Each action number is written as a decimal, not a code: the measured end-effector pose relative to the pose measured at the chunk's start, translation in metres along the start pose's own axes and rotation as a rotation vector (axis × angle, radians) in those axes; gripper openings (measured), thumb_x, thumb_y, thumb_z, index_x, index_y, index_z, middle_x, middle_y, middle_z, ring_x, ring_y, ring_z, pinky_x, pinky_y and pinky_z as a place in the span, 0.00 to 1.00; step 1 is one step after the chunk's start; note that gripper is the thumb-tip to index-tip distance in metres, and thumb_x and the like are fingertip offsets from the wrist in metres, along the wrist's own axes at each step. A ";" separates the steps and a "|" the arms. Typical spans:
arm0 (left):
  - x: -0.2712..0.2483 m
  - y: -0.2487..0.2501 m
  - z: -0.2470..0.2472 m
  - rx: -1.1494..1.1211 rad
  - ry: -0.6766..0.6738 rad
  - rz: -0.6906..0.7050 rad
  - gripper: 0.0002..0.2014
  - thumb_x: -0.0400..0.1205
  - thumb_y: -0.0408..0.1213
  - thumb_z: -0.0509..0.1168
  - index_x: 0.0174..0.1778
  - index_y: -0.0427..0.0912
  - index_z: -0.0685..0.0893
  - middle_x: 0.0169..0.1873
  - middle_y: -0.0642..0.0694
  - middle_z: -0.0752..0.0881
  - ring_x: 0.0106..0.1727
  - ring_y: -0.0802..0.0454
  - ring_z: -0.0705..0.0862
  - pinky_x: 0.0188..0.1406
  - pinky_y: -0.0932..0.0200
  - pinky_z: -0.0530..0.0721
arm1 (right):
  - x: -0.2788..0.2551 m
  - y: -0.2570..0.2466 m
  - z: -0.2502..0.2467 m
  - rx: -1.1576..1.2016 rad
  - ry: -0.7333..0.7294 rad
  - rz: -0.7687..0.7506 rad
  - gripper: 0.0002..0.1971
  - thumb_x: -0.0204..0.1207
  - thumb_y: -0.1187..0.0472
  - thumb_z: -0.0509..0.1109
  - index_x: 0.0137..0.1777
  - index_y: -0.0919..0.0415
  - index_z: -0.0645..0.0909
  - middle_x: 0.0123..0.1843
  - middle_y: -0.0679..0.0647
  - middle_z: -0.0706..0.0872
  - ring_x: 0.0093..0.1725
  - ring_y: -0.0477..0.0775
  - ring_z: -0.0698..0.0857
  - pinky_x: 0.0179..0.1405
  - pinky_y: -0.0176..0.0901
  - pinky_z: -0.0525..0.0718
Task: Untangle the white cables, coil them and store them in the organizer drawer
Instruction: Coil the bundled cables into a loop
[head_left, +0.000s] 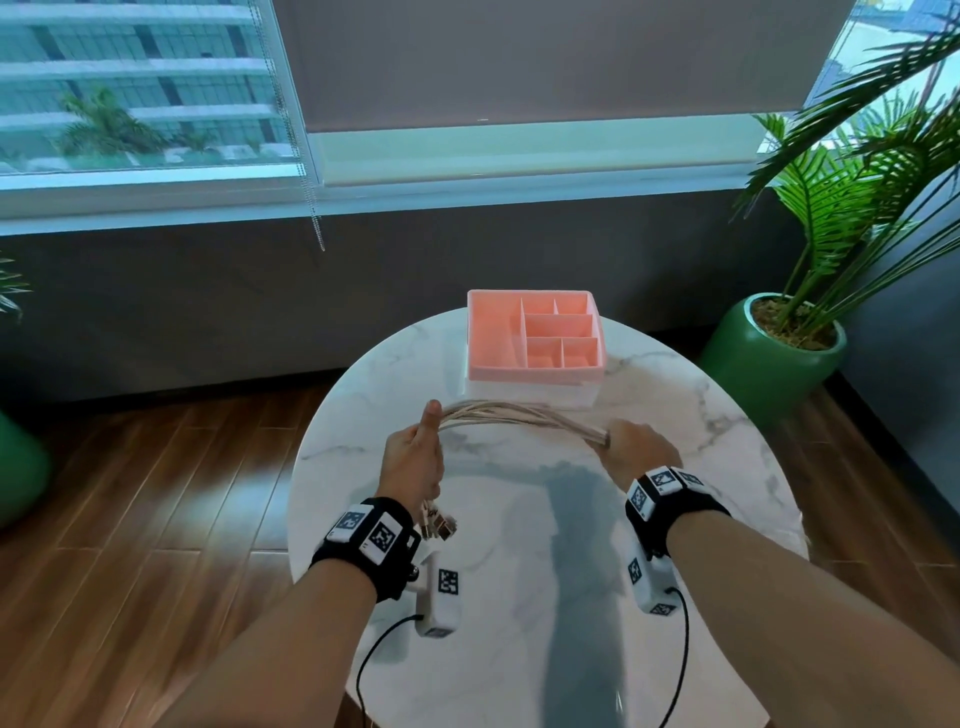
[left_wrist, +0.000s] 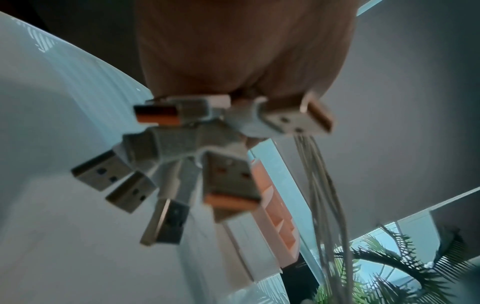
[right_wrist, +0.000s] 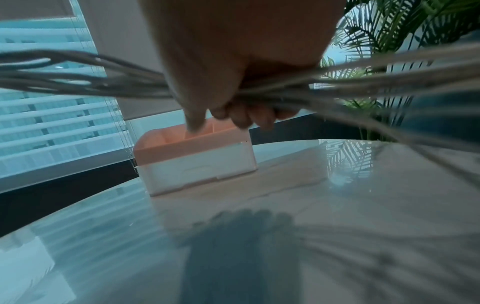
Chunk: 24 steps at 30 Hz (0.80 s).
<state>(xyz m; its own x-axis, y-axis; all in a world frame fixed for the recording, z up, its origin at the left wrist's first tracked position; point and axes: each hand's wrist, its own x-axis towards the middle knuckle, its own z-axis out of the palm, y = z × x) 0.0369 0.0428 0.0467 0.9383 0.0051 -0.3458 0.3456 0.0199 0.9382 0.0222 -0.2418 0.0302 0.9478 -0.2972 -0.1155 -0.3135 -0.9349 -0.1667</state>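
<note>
A bundle of several white cables (head_left: 511, 415) stretches in an arc between my two hands above the marble table (head_left: 675, 415). My left hand (head_left: 415, 457) grips one end in a fist, thumb up, and the USB plugs (head_left: 439, 525) hang below it; the left wrist view shows these plugs (left_wrist: 228, 181) fanned out under the palm. My right hand (head_left: 631, 444) grips the other end, its fingers (right_wrist: 241, 117) curled around the cables (right_wrist: 103, 82). The organizer (head_left: 535, 343), pink divided tray on top and white drawer (right_wrist: 197, 170) below, stands behind the cables with the drawer closed.
The round table edge lies close on both sides over a wooden floor (head_left: 156, 493). A potted palm in a green pot (head_left: 774, 353) stands to the right, another green pot (head_left: 21, 467) at far left. A window and wall lie behind.
</note>
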 end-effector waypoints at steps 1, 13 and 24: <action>-0.003 0.002 0.002 -0.008 -0.024 -0.014 0.28 0.85 0.64 0.60 0.29 0.47 0.65 0.22 0.48 0.64 0.20 0.53 0.60 0.22 0.62 0.58 | -0.001 -0.001 0.006 -0.017 -0.075 0.009 0.20 0.82 0.39 0.62 0.41 0.54 0.80 0.33 0.50 0.82 0.38 0.59 0.85 0.45 0.49 0.84; -0.020 0.001 0.004 -0.163 -0.261 -0.137 0.28 0.79 0.72 0.59 0.30 0.50 0.65 0.26 0.50 0.58 0.24 0.54 0.54 0.19 0.64 0.55 | -0.017 -0.109 -0.011 0.554 -0.154 -0.507 0.08 0.80 0.53 0.71 0.45 0.56 0.78 0.36 0.51 0.84 0.35 0.52 0.81 0.42 0.56 0.83; -0.027 0.007 -0.002 -0.132 -0.413 -0.200 0.28 0.81 0.71 0.56 0.31 0.49 0.68 0.25 0.51 0.60 0.23 0.55 0.57 0.21 0.61 0.59 | 0.008 -0.109 -0.025 0.459 -0.144 -0.530 0.15 0.80 0.48 0.71 0.36 0.54 0.75 0.32 0.48 0.79 0.33 0.52 0.76 0.36 0.50 0.74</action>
<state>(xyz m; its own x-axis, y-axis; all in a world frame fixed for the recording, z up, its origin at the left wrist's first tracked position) 0.0137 0.0447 0.0626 0.7889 -0.4091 -0.4586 0.5407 0.1073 0.8343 0.0656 -0.1474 0.0719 0.9722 0.2328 -0.0272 0.1646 -0.7608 -0.6278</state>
